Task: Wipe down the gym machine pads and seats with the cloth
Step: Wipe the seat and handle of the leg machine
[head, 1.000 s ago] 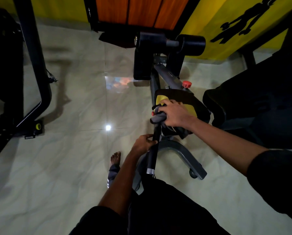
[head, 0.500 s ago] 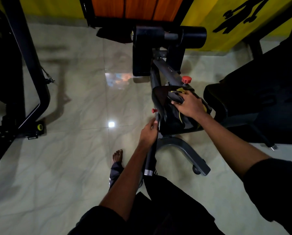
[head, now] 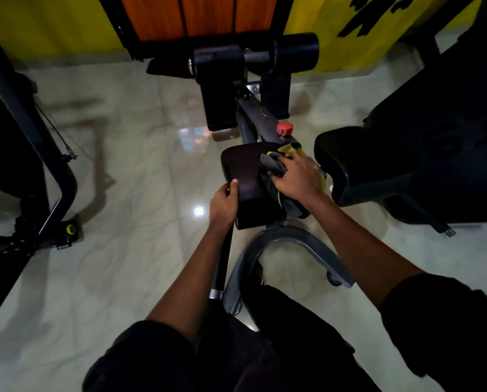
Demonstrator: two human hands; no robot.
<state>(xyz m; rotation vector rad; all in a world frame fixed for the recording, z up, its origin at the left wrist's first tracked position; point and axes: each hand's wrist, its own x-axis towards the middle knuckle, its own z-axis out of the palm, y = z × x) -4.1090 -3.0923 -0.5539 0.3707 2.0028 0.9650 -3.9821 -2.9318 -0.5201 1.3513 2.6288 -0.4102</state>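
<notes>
A small dark seat pad [head: 243, 171] sits on a grey machine frame [head: 287, 241] at the centre. My right hand [head: 298, 179] presses a grey and yellow cloth [head: 276, 162] onto the pad's right side, fingers closed over it. My left hand [head: 222, 205] grips the pad's near left edge, thumb on top. Beyond the pad stand two black roller pads [head: 296, 48] on a crossbar, with flat black pads [head: 218, 100] hanging below them.
A red knob [head: 284, 128] sticks up just behind the seat. A larger black padded seat [head: 358, 165] stands close on the right. A black machine frame [head: 38, 154] occupies the left. Glossy tiled floor [head: 129, 171] lies between; a yellow wall with a wooden panel at the back.
My right hand has slid the cloth from the pad's left side across to its right. My left hand rose from the black bar below to the pad's near left edge.
</notes>
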